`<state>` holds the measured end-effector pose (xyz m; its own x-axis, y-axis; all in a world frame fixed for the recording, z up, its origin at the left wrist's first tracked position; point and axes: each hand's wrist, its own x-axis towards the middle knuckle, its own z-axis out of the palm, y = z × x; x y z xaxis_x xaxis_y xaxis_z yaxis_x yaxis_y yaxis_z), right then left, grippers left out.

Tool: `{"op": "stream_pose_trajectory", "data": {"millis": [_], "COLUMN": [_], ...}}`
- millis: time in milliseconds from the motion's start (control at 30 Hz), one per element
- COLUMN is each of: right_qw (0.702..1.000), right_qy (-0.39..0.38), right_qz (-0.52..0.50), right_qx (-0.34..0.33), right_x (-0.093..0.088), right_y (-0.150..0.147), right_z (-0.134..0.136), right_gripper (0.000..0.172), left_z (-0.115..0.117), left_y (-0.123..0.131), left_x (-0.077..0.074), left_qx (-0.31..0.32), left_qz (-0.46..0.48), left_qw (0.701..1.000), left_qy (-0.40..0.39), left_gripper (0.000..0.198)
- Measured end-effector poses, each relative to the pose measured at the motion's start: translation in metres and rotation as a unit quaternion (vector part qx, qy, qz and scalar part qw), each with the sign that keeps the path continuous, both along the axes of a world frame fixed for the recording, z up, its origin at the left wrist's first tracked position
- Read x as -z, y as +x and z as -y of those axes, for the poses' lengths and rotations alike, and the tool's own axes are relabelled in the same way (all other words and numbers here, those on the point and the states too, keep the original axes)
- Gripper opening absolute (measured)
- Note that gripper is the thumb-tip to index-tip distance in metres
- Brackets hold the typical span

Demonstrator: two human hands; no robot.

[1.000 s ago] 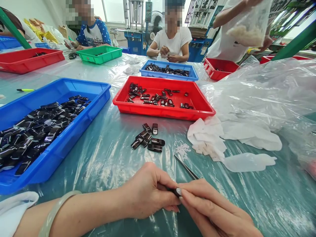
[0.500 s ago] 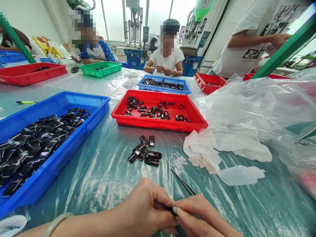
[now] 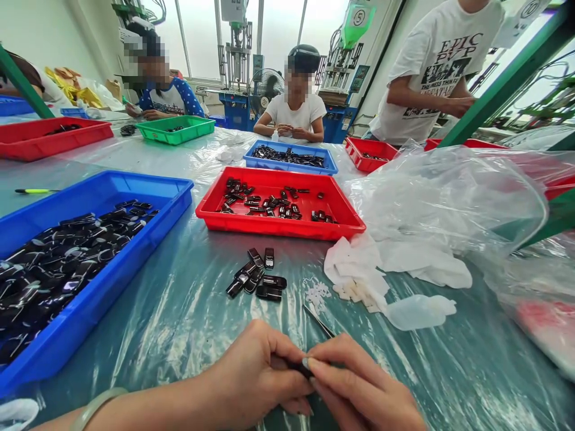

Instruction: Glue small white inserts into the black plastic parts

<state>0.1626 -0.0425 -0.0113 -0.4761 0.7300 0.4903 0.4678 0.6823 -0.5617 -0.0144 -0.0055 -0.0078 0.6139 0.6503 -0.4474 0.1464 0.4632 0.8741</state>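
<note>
Pinching one black piece point(image 3: 300, 368) together, the left hand point(image 3: 259, 374) and right hand point(image 3: 363, 382) look mid-job, with loose pieces point(image 3: 254, 279) at eleven o'clock either finished or waiting, unclear which.

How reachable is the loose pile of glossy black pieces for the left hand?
Probably yes: only plastic-covered table seems to lie between the left hand and the loose pile, though that hand holds a small dark piece.

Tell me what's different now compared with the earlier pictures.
The head view has tilted up. The standing co-worker has lowered their arm; the clear bag they held up no longer shows. Unchanged: the left hand and right hand pinch the black piece; the loose pile lies as before.
</note>
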Motion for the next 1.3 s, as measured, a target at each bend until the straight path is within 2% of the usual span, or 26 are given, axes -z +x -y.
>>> {"op": "stream_pose_trajectory", "data": {"millis": [67,167,233,367,667,800,933,1000,1100,1200,1300], "right_qw": [0.999,0.986,0.981,0.982,0.98,0.977,0.98,0.983,0.975,0.969,0.98], "right_qy": [-0.006,0.034,0.037,0.011,-0.027,-0.016,-0.021,-0.046,-0.125,-0.186,-0.162], "right_qz": [0.009,0.015,0.025,0.057,0.083,0.059,0.038,0.009,-0.06,-0.093,-0.102], "right_qx": [0.051,0.165,0.19,0.181,0.181,0.205,0.192,0.176,0.176,0.13,0.047], "right_x": [-0.002,0.0,0.003,0.01,0.013,0.006,-0.002,-0.005,-0.008,-0.012,-0.015], "right_y": [0.006,0.015,0.02,0.021,0.017,0.017,0.017,0.016,0.014,0.011,0.007], "right_z": [-0.007,-0.022,-0.033,-0.044,-0.044,-0.04,-0.029,-0.022,-0.013,-0.008,-0.007], "right_gripper": [0.021,0.014,0.013,0.014,0.015,0.013,0.012,0.011,0.006,0.003,0.013], "left_z": [0.0,0.001,0.001,0.001,0.002,0.003,0.001,0.0,0.001,0.002,0.001], "left_y": [0.0,0.001,0.001,0.001,-0.002,-0.002,-0.002,-0.002,-0.002,-0.003,-0.003], "left_x": [0.001,0.004,0.004,0.006,0.002,0.004,0.005,0.004,0.003,0.003,0.004], "left_qx": [-0.01,-0.018,-0.016,-0.012,-0.002,-0.007,-0.004,-0.004,-0.007,-0.004,0.004], "left_qz": [0.006,0.001,-0.003,0.012,0.016,0.007,0.001,0.006,0.011,0.013,0.017], "left_qw": [1.0,1.0,1.0,1.0,1.0,0.999,1.0,1.0,0.999,1.0,1.0], "left_qy": [-0.014,-0.018,-0.019,-0.016,-0.023,-0.032,-0.03,-0.031,-0.032,-0.02,-0.004], "left_gripper": [0.011,0.009,0.009,0.007,0.008,0.014,0.015,0.014,0.011,0.013,0.015]}}
